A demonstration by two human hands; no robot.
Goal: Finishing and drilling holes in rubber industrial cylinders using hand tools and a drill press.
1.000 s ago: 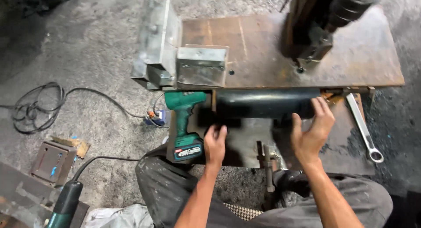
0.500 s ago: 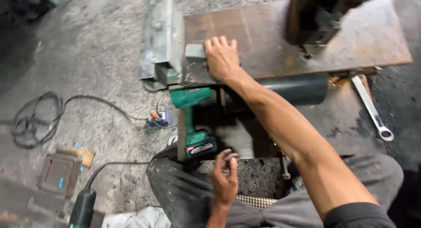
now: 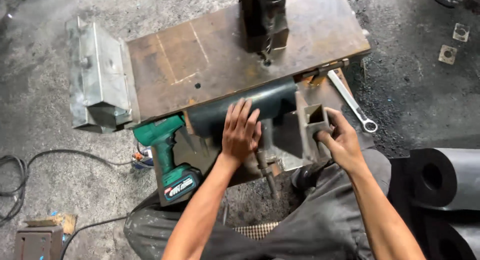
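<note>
While the left hand (image 3: 241,131) lies flat, fingers spread, on the dark tube (image 3: 245,107) at the rusty surface's (image 3: 210,55) front edge, the right hand (image 3: 341,140) pinches a square steel section (image 3: 312,125) just beside it. A green drill (image 3: 167,155) with a red-and-white label stands left; a spanner (image 3: 352,102) lies right.

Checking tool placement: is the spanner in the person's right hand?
No. The right hand grips a square metal tube; the spanner lies apart on the floor.
</note>
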